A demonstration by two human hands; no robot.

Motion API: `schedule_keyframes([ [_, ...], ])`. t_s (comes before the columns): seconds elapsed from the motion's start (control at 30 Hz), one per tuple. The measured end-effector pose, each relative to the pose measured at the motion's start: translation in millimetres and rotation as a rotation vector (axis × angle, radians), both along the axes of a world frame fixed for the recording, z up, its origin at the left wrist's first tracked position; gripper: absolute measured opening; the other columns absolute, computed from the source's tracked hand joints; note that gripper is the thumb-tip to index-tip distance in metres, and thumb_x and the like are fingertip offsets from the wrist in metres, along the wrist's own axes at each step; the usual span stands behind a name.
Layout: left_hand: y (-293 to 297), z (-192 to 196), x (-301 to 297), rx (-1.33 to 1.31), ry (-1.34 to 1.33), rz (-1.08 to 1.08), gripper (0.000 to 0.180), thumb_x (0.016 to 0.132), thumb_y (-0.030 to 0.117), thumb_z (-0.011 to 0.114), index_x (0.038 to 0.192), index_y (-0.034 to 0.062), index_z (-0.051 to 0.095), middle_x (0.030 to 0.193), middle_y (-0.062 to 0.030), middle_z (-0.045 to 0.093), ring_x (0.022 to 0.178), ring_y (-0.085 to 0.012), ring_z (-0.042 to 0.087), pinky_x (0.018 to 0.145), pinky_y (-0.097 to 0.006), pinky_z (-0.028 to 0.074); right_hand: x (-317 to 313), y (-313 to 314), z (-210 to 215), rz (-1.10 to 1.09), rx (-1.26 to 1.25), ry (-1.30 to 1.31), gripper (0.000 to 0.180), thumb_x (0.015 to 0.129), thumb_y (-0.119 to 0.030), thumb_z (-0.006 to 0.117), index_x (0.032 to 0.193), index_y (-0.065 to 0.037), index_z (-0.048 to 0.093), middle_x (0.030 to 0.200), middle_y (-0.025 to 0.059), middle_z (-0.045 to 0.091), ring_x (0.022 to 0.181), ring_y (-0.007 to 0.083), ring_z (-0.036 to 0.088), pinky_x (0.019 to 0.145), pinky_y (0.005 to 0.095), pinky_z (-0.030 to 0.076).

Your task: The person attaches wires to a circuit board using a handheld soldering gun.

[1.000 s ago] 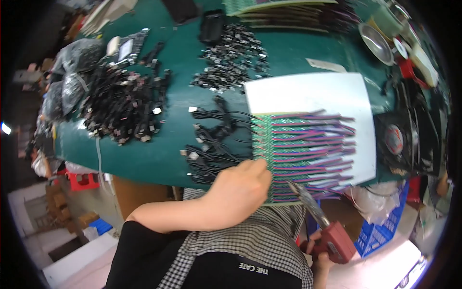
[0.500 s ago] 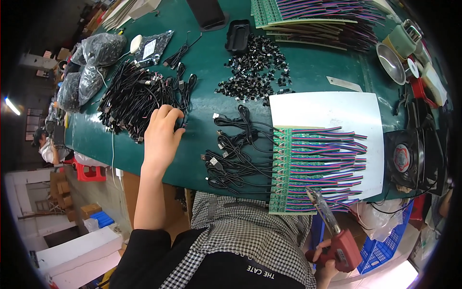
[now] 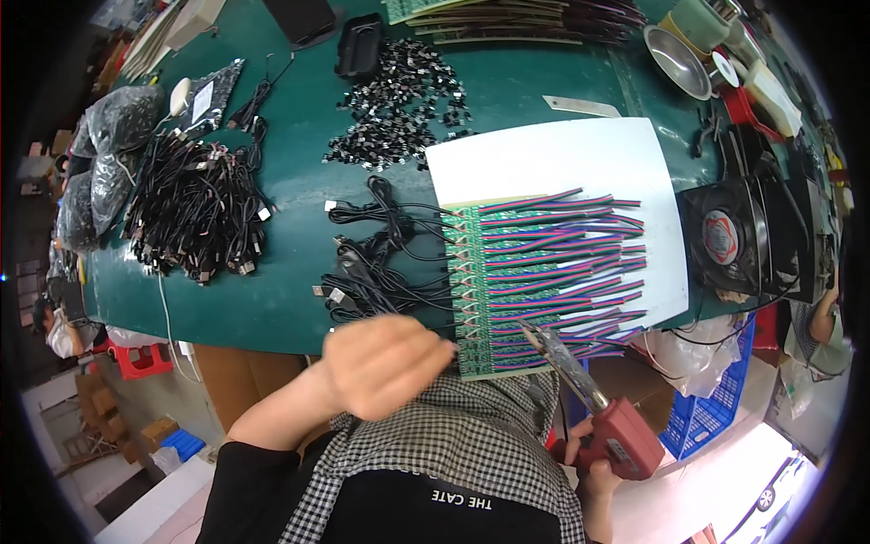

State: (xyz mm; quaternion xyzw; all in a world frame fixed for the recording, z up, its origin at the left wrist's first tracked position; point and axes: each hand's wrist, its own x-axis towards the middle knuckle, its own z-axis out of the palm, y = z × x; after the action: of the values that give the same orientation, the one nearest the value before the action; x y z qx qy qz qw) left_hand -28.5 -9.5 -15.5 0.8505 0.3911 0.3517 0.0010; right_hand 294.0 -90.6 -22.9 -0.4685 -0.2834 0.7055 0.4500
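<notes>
My left hand (image 3: 385, 365) is closed, its fingertips by the lower left edge of a green circuit board panel (image 3: 469, 313); whatever they pinch is hidden. Rows of multicoloured ribbon wires (image 3: 562, 263) stick out to the panel's right, and black USB cables (image 3: 385, 281) join its left side. With my right hand (image 3: 591, 461) I grip the red handle of a soldering gun (image 3: 627, 440). The gun points up and left, its tip over the lower wires. Under the panel lies a white sheet (image 3: 553, 159).
A heap of black cables (image 3: 195, 208) and stuffed plastic bags (image 3: 122, 122) sit at the left. Small black connectors (image 3: 403, 109) are scattered behind the panel near a black tray (image 3: 360, 47). At right stand a fan (image 3: 725, 231) and a metal bowl (image 3: 677, 62).
My left hand has left the cable heap and come down and right to the panel's lower left edge. The right hand still holds the soldering gun. The whole view has shifted.
</notes>
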Motion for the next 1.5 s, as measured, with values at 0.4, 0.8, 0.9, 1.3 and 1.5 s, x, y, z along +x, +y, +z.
schedule_keyframes([
  [0.4,-3.8,-18.7,26.9,-0.097,0.092,-0.065,0.027,0.058,0.005,0.065,0.084,-0.0028,0.066,0.083,-0.0096,0.062,0.068,-0.0196,0.061,0.055,-0.026,0.053,1.3,0.5,-3.4,0.023,-0.035,-0.032,0.079,0.068,-0.033,0.085,0.119,0.015,0.049,0.094,0.0207,0.067,0.062,0.0174,0.061,0.058,0.0263,0.049],
  [0.8,4.8,-8.0,19.5,-0.191,0.209,-0.139,0.027,0.062,0.008,0.064,0.088,-0.0022,0.064,0.089,-0.0072,0.06,0.074,-0.0146,0.058,0.055,-0.021,0.052,4.6,1.0,-11.8,0.143,0.051,-0.052,0.077,0.07,-0.026,0.083,0.125,0.016,0.048,0.089,0.0161,0.068,0.059,0.0148,0.06,0.052,0.0238,0.047],
  [0.9,6.4,-10.2,16.4,-0.182,0.165,-0.179,0.027,0.063,0.008,0.064,0.087,-0.0022,0.064,0.089,-0.0069,0.06,0.074,-0.0146,0.058,0.056,-0.022,0.053,3.9,0.5,-11.4,0.131,0.071,-0.049,0.077,0.071,-0.025,0.082,0.126,0.015,0.047,0.089,0.0161,0.068,0.058,0.015,0.06,0.052,0.024,0.047],
  [1.3,8.9,-8.8,18.0,-0.113,0.263,-0.19,0.022,0.063,0.007,0.065,0.083,-0.0024,0.065,0.088,-0.0072,0.06,0.076,-0.0144,0.058,0.055,-0.02,0.051,7.5,0.5,-14.8,0.193,0.125,-0.105,0.076,0.073,-0.026,0.081,0.128,0.013,0.046,0.086,0.0161,0.069,0.06,0.015,0.062,0.053,0.024,0.049],
  [1.5,7.7,-11.7,19.0,-0.06,0.278,-0.182,0.02,0.062,0.006,0.066,0.081,-0.003,0.065,0.086,-0.007,0.061,0.076,-0.0142,0.059,0.056,-0.02,0.051,7.1,4.8,-10.6,0.21,0.127,-0.169,0.07,0.072,-0.025,0.08,0.123,0.013,0.051,0.084,0.0119,0.069,0.063,0.0143,0.065,0.056,0.024,0.051],
])
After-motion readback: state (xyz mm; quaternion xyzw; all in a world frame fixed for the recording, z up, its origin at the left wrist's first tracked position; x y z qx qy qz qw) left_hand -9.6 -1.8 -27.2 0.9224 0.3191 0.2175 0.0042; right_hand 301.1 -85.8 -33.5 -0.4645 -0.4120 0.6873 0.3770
